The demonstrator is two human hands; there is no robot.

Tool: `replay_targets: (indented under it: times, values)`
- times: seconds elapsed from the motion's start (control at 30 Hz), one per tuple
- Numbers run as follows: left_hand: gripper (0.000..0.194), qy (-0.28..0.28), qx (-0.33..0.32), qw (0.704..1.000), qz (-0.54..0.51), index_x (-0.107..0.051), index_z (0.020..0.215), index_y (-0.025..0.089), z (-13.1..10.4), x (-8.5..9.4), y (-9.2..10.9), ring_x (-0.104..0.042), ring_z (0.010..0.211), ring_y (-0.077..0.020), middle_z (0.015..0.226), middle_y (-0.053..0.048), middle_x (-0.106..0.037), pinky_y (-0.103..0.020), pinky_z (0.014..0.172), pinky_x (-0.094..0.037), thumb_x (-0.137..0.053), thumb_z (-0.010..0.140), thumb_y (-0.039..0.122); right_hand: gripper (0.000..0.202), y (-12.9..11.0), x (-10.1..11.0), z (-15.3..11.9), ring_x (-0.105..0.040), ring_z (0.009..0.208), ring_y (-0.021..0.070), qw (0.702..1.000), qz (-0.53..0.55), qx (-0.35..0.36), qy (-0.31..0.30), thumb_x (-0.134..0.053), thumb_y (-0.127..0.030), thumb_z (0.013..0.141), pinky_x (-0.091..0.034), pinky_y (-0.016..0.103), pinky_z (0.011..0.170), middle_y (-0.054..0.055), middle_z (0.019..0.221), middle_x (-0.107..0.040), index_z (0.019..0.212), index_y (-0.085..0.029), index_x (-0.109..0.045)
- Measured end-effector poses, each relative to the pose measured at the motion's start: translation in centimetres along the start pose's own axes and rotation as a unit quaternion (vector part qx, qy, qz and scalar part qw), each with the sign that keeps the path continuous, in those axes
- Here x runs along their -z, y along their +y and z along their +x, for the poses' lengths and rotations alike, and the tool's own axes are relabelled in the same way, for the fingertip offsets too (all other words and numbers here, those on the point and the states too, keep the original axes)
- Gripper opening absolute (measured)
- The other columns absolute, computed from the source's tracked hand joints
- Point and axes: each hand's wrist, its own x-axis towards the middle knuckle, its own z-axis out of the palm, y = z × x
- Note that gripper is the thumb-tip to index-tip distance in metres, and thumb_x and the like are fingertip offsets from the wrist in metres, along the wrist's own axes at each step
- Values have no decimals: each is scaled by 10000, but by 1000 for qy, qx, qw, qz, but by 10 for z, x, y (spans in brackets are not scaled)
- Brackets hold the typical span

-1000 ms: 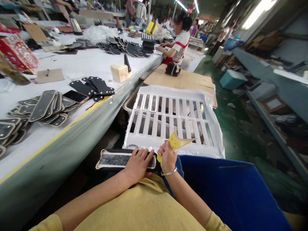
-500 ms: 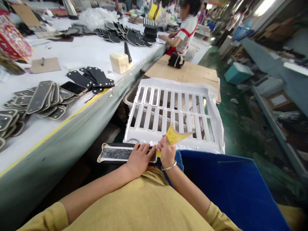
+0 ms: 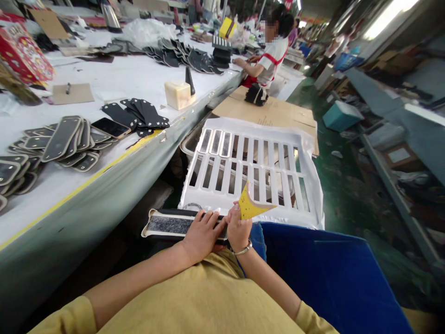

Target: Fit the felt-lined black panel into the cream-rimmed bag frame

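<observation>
A long dark piece (image 3: pixel 170 224) with a pale rim and a grey fuzzy centre lies across my lap. My left hand (image 3: pixel 203 233) rests on its right part, fingers spread flat over it. Beside it, at the piece's right end, my right hand (image 3: pixel 238 230) is closed around a yellow scraper-like tool (image 3: pixel 253 207), whose curved, pointed head sticks up and to the right. A bracelet circles the right wrist. Just beyond both hands is a white slotted rack (image 3: pixel 239 162), with three pale-rimmed strips (image 3: pixel 215 143) in its upper left slots.
On the left table (image 3: pixel 139 79) are dark rimmed pieces (image 3: pixel 62 139), black pieces (image 3: pixel 139 113), a phone (image 3: pixel 110 127) and a cream tub (image 3: pixel 178 95). A blue bin (image 3: pixel 323 273) stands right. Cardboard (image 3: pixel 292 113) lies behind the rack; a person (image 3: pixel 273 62) sits farther off.
My right hand has shifted slightly down, and the yellow tool has tilted and turned a little. My left hand stays on the dark piece. The camera view has moved slightly.
</observation>
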Motion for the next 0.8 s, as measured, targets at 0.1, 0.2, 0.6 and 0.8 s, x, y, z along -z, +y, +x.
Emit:
replay_targets:
  times: [0.1,0.2,0.6,0.8]
  values:
    - [754,-4,1,1000,2,-383,1346,192,1,0,0,-402,1200,-298,1325,-142,-458,-444,1022,-217,-569,743,604,314,-1,0,4,-410,454,105,1000,10,-7,10,-517,-502,791,-372,254,460,-73,504,-394,864,-196,-510]
    - [757,9,4,1000,-3,-393,1339,162,-1,-2,0,-405,1208,-295,1331,-146,-463,-440,1028,-215,-541,754,619,282,-9,-2,16,-260,369,58,990,128,-60,16,-564,-461,770,-257,201,367,-120,483,-272,829,-206,-459]
    - [790,10,1,1000,-24,-374,1345,147,0,-5,-1,-400,1213,-294,1330,-138,-463,-442,1050,-186,-568,736,613,238,-1,-2,18,-369,430,83,997,-3,79,-25,-444,-426,869,-355,242,436,-72,537,-382,873,-190,-475]
    - [751,6,3,1000,-3,-420,1304,143,2,-6,1,-393,1217,-319,1324,-161,-463,-459,1038,-197,-601,727,590,203,0,-1,13,-507,637,128,984,-82,142,-66,-529,-381,805,-445,299,647,8,728,-528,846,-182,-548]
